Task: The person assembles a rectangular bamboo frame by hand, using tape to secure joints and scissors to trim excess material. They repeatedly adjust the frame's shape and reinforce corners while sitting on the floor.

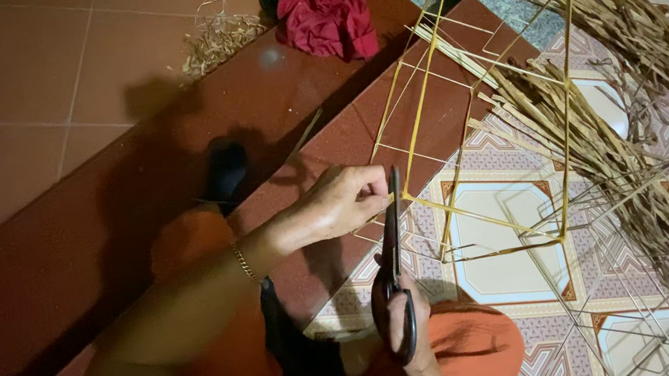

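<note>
Yellow wire frame (464, 107), boxy, open, thin-barred

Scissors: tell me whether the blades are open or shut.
Shut, or nearly so: the scissors show one dark blade line running up to the yellow-wrapped wire frame, gripped by the right hand; the left hand pinches the frame.

orange trousers, gold bracelet (245, 263) on one wrist.

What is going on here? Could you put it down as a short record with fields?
Left hand: left hand pinches a yellow-wrapped wire frame at its corner.
Right hand: right hand grips black scissors, blades up at that corner.
Nearby: dried straw strips across the frame, bare wire frames, red cloth.
Floor: patterned tiles, red step.
</note>
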